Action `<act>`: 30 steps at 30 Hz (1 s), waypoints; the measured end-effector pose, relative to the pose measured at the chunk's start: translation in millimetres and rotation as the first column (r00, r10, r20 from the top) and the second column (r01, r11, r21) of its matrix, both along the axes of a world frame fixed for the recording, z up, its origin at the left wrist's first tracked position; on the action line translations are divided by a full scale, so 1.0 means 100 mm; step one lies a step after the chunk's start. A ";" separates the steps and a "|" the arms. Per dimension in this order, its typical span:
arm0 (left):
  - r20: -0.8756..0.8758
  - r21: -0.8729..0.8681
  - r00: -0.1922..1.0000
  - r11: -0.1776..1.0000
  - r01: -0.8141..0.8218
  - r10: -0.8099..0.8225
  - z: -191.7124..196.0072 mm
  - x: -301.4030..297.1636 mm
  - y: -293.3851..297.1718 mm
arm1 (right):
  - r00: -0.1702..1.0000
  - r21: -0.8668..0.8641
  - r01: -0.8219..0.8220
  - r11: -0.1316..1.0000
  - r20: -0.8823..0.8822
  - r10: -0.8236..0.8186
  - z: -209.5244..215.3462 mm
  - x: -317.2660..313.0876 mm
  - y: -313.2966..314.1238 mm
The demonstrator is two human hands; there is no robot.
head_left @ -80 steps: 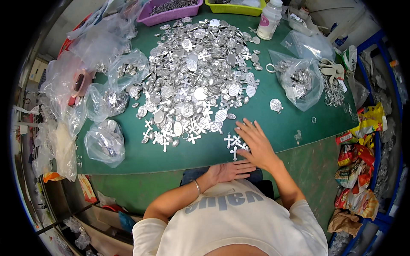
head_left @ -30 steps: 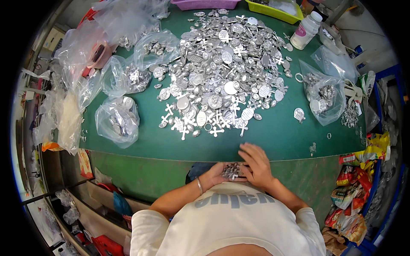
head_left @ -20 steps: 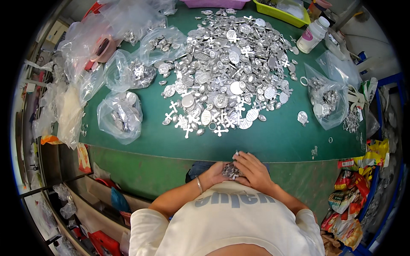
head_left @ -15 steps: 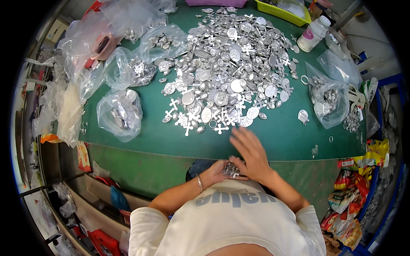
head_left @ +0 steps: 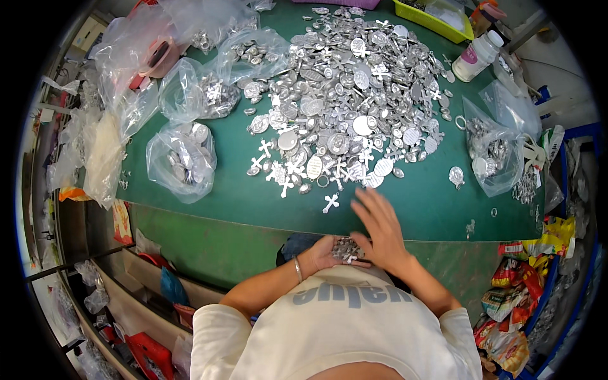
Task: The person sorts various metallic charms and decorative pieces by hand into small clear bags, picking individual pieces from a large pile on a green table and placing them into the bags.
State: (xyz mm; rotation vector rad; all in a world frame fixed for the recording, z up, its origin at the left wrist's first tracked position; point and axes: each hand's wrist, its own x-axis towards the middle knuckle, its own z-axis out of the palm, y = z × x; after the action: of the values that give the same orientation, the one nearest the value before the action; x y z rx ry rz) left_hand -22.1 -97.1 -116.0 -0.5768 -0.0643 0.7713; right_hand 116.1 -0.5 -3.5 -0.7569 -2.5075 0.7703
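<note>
Left hand [head_left: 322,252] cupped palm-up just below the table edge, fingers curled around a small heap of silver pieces [head_left: 346,248]. Right hand [head_left: 379,231] above and beside it, fingers spread and open, gripping nothing, fingertips reaching over the edge of the green table [head_left: 405,212].

Step in hand, by my reading: gathering pieces off the table into the cupped palm. Next move likely calls for the right hand to go forward to the nearest pieces; a lone silver cross [head_left: 330,202] lies closest, apart from the main pile, and would need a pinch or a slide to the edge.

Beyond it, the big pile of silver medals and crosses [head_left: 345,95] covers the table's middle.

Packages: clear plastic bag of medals [head_left: 182,159] at near left, more clear bags [head_left: 212,82] behind it, part-filled. Clear bag [head_left: 497,155] at right, also holding silver pieces. White bottle with pink label [head_left: 476,56] at far right (cap on). Yellow-green tray [head_left: 434,14] at the far edge. Crumpled red and yellow wrappers [head_left: 525,285] off the table, low right
</note>
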 end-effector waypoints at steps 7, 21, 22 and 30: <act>0.050 -0.042 0.998 0.998 0.039 -0.037 0.01 -0.05 0.00 | 0.990 -0.028 0.031 0.999 0.142 -0.026 -0.11 -0.09 0.04; -0.642 -0.302 0.711 0.947 0.108 -0.285 0.58 -0.10 0.15 | 0.979 -0.005 -0.127 0.992 0.162 0.126 -0.14 -0.18 -0.05; -0.475 -0.176 0.868 0.982 0.062 -0.140 0.39 -0.10 0.07 | 0.976 -0.044 -0.167 0.985 0.136 0.171 -0.14 -0.08 -0.12; -0.094 0.109 0.982 0.982 -0.152 0.163 -0.10 -0.21 -0.22 | 0.941 -0.065 -0.326 0.943 0.076 0.330 -0.04 -0.31 -0.14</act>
State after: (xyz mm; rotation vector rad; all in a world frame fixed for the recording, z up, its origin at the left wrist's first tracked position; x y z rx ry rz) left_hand -42.9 -118.7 -125.6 -0.4384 -0.0548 0.9455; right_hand 84.9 -14.3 -7.9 -0.3957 -2.7410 0.9329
